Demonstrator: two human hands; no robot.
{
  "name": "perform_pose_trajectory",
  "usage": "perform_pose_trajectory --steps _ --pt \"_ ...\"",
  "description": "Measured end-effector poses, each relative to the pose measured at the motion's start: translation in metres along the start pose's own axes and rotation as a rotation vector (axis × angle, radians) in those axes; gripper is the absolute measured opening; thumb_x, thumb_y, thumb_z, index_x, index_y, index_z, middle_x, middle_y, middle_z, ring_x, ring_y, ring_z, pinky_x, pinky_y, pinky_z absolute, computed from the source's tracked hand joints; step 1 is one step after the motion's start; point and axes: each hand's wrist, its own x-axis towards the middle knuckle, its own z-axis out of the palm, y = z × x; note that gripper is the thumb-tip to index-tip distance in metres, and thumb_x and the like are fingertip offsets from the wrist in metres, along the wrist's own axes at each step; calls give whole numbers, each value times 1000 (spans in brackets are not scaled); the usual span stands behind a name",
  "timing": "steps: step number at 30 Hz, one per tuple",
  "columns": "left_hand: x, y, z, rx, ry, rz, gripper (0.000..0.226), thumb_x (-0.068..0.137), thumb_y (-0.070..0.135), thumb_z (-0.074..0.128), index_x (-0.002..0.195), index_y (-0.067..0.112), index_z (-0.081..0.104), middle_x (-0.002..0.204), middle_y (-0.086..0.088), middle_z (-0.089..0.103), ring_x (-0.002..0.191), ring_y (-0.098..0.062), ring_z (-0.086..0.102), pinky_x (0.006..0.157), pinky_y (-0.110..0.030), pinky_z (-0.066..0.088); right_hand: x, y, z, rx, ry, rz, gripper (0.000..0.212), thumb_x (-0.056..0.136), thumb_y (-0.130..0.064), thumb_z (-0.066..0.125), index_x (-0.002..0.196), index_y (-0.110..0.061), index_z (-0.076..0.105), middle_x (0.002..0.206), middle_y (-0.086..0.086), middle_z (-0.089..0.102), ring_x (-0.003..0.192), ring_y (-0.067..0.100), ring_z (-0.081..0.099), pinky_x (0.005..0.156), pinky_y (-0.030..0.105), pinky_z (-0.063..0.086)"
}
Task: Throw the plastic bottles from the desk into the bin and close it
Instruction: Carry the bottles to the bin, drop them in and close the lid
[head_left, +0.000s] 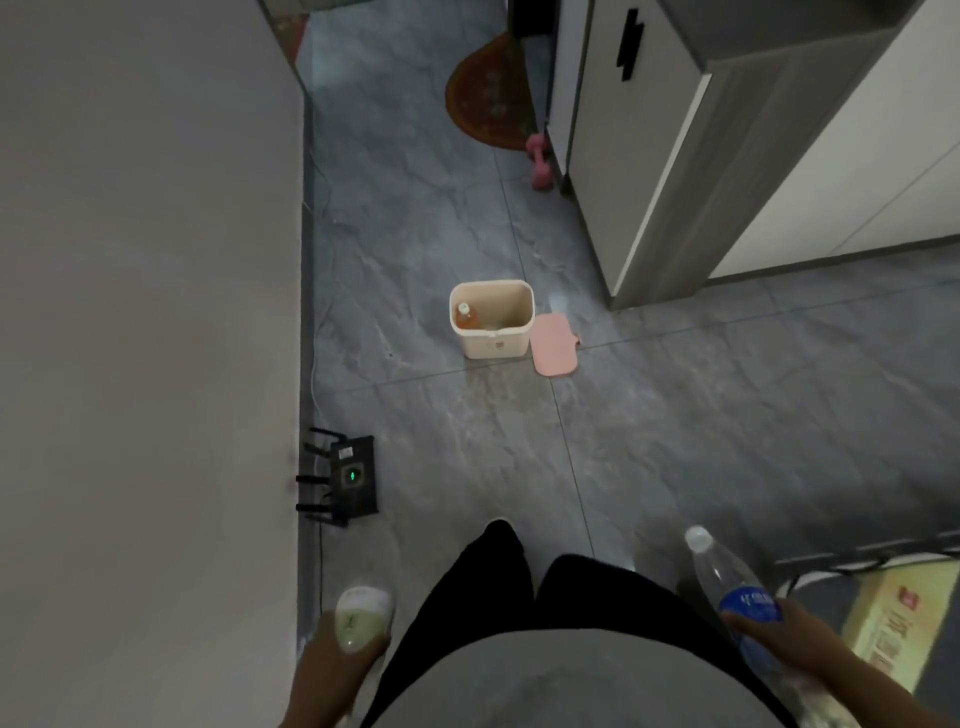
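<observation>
A small cream bin (492, 345) stands open on the grey floor ahead of me, with an orange-filled bottle (464, 316) upright inside at its left. Its pink lid (554, 345) lies flat on the floor, touching the bin's right side. My left hand (337, 657) at the bottom left grips a small pale green bottle (360, 616) with a white cap. My right hand (779, 642) at the bottom right holds a clear water bottle (727, 577) with a blue label, cap pointing up and forward. Both hands are well short of the bin.
A white wall (145, 312) runs along the left. A black router (348, 475) sits on the floor beside it, with a cable along the skirting. A grey cabinet (675, 156) stands at the right, a pink dumbbell (540, 163) and a round mat (488, 96) beyond. A yellow box (888, 618) lies at the right.
</observation>
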Motion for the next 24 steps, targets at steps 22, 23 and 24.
perform_pose_trajectory --steps 22,23,24 --pt "155 269 -30 -9 -97 -210 75 68 36 80 129 11 45 110 -13 58 97 -28 56 86 -34 42 140 -317 -178 -45 -19 -113 67 73 -41 74 122 -2 51 114 22 63 103 36 61 85 35 47" --pt "162 278 -32 -26 -106 -219 80 63 40 79 130 11 45 114 -15 59 101 -30 56 90 -36 43 146 -337 -179 -32 -38 -129 67 72 -43 75 121 -4 51 111 20 64 98 35 63 83 36 49" --pt "170 287 -34 -30 -116 -225 84 58 44 77 129 12 46 117 -16 59 105 -32 57 94 -37 43 151 -356 -177 -26 -59 -139 67 72 -44 75 121 -6 50 109 18 64 95 33 64 82 37 51"
